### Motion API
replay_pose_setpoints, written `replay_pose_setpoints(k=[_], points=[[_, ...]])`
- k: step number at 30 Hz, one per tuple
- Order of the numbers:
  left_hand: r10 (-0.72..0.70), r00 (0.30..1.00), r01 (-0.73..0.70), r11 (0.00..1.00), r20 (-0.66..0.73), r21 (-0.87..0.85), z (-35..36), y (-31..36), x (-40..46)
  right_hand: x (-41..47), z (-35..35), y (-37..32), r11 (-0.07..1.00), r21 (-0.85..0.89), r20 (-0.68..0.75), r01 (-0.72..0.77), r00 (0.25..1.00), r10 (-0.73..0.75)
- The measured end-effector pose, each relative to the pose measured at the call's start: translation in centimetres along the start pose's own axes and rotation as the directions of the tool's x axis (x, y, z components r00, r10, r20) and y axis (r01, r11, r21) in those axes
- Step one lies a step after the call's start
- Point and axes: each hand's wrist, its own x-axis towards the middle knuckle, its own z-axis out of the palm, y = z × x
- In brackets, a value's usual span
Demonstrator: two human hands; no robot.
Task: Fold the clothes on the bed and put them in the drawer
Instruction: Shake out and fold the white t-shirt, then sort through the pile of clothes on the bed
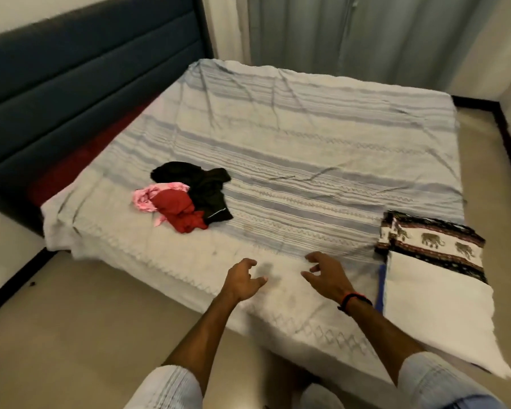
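Note:
A small heap of crumpled clothes lies on the bed (307,149), left of centre: a black garment (207,187), a red garment (180,211) and a pink patterned one (149,196) tangled together. My left hand (244,278) and my right hand (326,273) hover over the near edge of the striped bedspread, both with fingers spread and nothing in them. The heap lies beyond and to the left of my left hand. No drawer is in view.
At the bed's near right corner lie a folded elephant-print cloth (431,243) and a white pillow or folded cloth (443,314). A dark blue padded headboard (80,93) runs along the left. Grey curtains (351,31) hang behind. Beige floor (71,335) surrounds the bed.

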Motion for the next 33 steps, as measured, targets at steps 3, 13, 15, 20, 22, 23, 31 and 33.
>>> replay_pose_setpoints(k=[3,13,15,20,22,23,31,33], points=[[-0.057,0.997,0.055,0.997,-0.050,-0.045,-3.7,-2.4,0.7,2.8,2.6,-3.5,0.999,-0.010,0.049,0.046,0.998,-0.046],[-0.221,0.958,0.198,0.971,-0.184,-0.137,-14.5,-7.1,8.0,16.2,9.6,-13.5,0.983,0.010,0.188,0.181,0.966,-0.179],[-0.239,0.950,0.213,0.967,-0.200,-0.142,-16.2,-7.4,9.9,18.8,10.4,-15.0,0.985,0.030,0.220,0.170,0.960,-0.172],[-0.273,0.942,0.240,0.954,-0.194,-0.177,-19.6,-8.2,14.3,24.4,12.3,-17.9,0.993,0.013,0.286,0.118,0.951,-0.117],[-0.289,0.940,0.257,0.949,-0.178,-0.183,-20.9,-9.1,16.4,26.6,13.5,-18.8,0.993,-0.012,0.315,0.113,0.943,-0.104],[-0.298,0.940,0.266,0.946,-0.169,-0.185,-21.5,-9.5,17.3,27.6,14.0,-19.3,0.993,-0.027,0.328,0.113,0.940,-0.098],[-0.370,0.925,0.340,0.909,-0.092,-0.240,-27.6,-15.5,26.8,36.7,21.0,-23.7,0.984,-0.160,0.400,0.078,0.917,-0.008],[-0.379,0.923,0.354,0.903,-0.064,-0.243,-28.8,-17.3,29.7,39.2,23.4,-25.2,0.981,-0.187,0.432,0.055,0.901,0.032]])
